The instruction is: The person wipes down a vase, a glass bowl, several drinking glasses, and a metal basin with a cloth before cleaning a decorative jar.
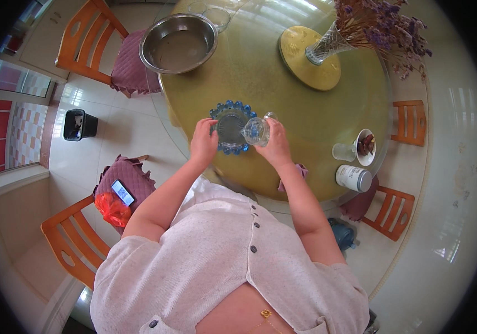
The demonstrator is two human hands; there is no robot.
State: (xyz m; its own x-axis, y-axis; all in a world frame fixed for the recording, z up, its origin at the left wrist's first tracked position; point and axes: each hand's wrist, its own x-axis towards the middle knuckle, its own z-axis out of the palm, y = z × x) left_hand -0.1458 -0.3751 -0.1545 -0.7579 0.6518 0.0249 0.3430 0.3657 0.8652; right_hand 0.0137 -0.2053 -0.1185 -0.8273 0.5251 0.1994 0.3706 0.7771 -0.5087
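Observation:
In front of me on the round table lies a clear glass plate with a scalloped blue rim (231, 148). My left hand (204, 143) is at the plate's left edge, its fingers curled on the rim. My right hand (275, 146) grips a clear patterned glass cup (257, 132), tilted at the plate's right side. A small round glass part shows beside the right fingertips; I cannot tell whether it belongs to the cup. Just right of my right wrist, a purple cloth (294, 177) lies at the table edge.
A steel basin (178, 43) with liquid stands at the far left, next to clear glasses (217, 19). A vase (323, 49) of dried flowers rests on a gold disc (305, 72). At right are a bowl (366, 157), a tumbler (343, 152) and a white jar (351, 177). Chairs surround the table.

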